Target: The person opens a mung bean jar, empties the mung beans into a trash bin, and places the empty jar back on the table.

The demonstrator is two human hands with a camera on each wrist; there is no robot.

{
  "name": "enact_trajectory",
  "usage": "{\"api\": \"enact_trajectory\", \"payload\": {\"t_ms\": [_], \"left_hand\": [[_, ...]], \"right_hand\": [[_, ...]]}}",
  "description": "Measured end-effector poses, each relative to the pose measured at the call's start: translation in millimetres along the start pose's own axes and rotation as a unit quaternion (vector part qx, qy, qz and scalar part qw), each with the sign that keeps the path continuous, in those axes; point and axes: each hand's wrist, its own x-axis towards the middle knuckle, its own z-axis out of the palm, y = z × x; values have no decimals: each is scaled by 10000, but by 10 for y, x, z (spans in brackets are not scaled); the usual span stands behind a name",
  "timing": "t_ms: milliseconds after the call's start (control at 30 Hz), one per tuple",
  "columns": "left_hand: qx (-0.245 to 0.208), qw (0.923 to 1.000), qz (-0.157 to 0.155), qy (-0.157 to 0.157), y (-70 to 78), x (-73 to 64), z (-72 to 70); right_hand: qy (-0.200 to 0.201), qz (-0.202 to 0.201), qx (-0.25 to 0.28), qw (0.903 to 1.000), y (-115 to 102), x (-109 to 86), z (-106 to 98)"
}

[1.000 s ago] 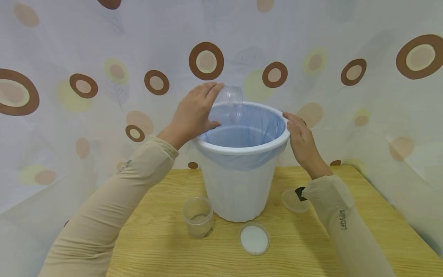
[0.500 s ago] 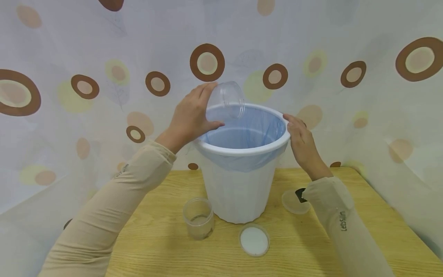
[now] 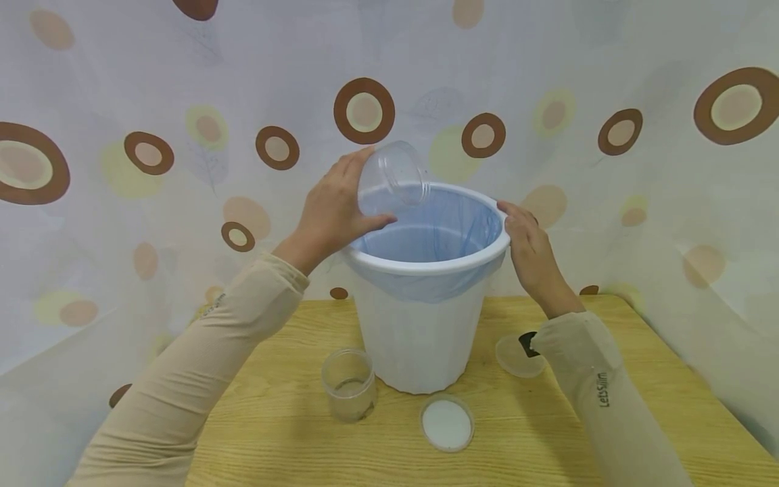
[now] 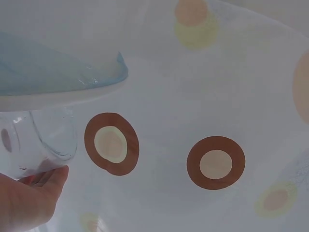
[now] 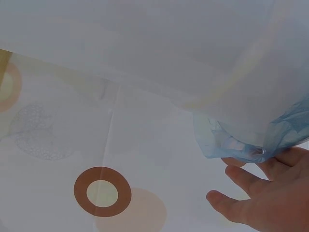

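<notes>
My left hand (image 3: 333, 210) grips a clear plastic jar (image 3: 394, 174) from its left side, over the mouth of a white bin. The jar is tilted, with its threaded rim to the lower right; no contents are visible in it. A blue plastic bag (image 3: 414, 285) lines the white bin (image 3: 420, 338) and folds over its rim. The fingers of my right hand (image 3: 532, 253) rest on the right side of that rim. In the right wrist view several fingers (image 5: 248, 181) lie spread and relaxed beside the bag's edge.
A second clear jar (image 3: 349, 385) stands upright at the bin's front left, with something dark at its bottom. In front lies a round lid (image 3: 447, 424) with a white disc in it. A clear lid (image 3: 517, 358) lies right of the bin. A patterned sheet (image 3: 389, 40) hangs behind the table (image 3: 280, 433).
The left hand has shifted slightly left and turned the jar, whose rim now points lower to the right. The right hand has stayed on the bin's rim.
</notes>
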Motion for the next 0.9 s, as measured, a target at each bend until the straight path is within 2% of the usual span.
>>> {"api": "enact_trajectory", "payload": {"t_ms": [167, 300, 467, 733, 900], "left_hand": [[-274, 9991, -307, 43, 13, -15, -1], [-644, 9966, -450, 233, 31, -17, 3], [-1063, 9920, -485, 471, 65, -29, -9], [-1295, 9886, -573, 519, 84, -47, -30], [-1565, 9838, -616, 615, 100, -69, -46]], "right_hand": [[12, 9, -30, 10000, -4, -6, 8], [20, -2, -58, 10000, -2, -6, 10], [42, -52, -47, 10000, 17, 8, 0], [30, -23, -51, 10000, 11, 13, 0], [22, -40, -33, 10000, -11, 1, -3]]}}
